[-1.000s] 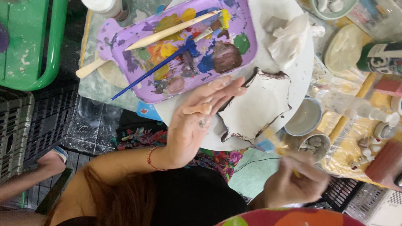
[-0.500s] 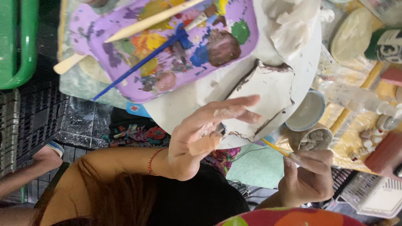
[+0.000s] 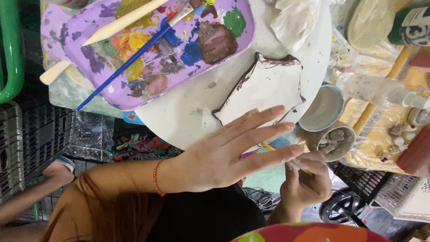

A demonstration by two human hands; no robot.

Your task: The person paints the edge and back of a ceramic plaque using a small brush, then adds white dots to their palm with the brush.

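My left hand (image 3: 219, 157), with a red bead bracelet at the wrist, is spread flat with straight fingers. It hovers over the near edge of a round white board (image 3: 188, 112), its fingertips just below a flat white clay piece (image 3: 268, 85) with dark brown painted edges. My right hand (image 3: 307, 181) is low at the right, its fingers closed on a thin yellow-handled brush (image 3: 268, 146), whose tip is hidden behind my left fingers.
A purple palette (image 3: 148, 49) smeared with paints carries a blue brush (image 3: 130, 62) and a wooden modelling tool (image 3: 121, 22). A small white cup (image 3: 324, 107), a bowl of pebbles (image 3: 333, 141) and crumpled tissue (image 3: 293, 20) lie nearby. A black crate (image 3: 36, 143) stands at the left.
My left hand has lifted off the clay piece, drawn back toward me and straightened its fingers. My right hand keeps the brush. The view has moved closer.
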